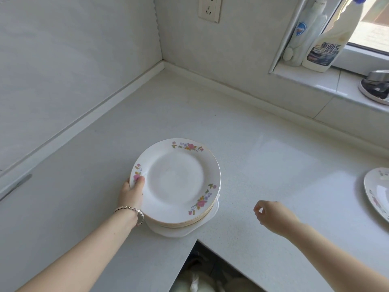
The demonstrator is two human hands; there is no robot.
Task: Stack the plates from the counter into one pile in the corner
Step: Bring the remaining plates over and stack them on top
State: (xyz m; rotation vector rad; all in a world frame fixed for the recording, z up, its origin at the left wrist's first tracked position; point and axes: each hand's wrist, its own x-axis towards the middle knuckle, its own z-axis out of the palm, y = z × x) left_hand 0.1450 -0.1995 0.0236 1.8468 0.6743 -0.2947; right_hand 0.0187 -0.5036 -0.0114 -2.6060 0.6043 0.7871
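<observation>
A pile of white plates with pink flower prints and gold rims [176, 182] sits on the white counter [263, 161], close to its inner front edge. My left hand [131, 191] grips the pile's left rim, thumb on top of the uppermost plate. A bracelet is on that wrist. My right hand [271, 214] hovers over the counter to the right of the pile, fingers loosely curled and holding nothing. Another flowered plate [376, 192] lies alone at the right edge of the view, partly cut off.
The counter's back corner [166, 66] lies far beyond the pile. On the windowsill [311, 83] at the upper right stand two cleaning bottles [328, 39] and a metal object [376, 85]. A wall socket [209, 8] is above. Below the counter's inner edge is a gap [210, 275].
</observation>
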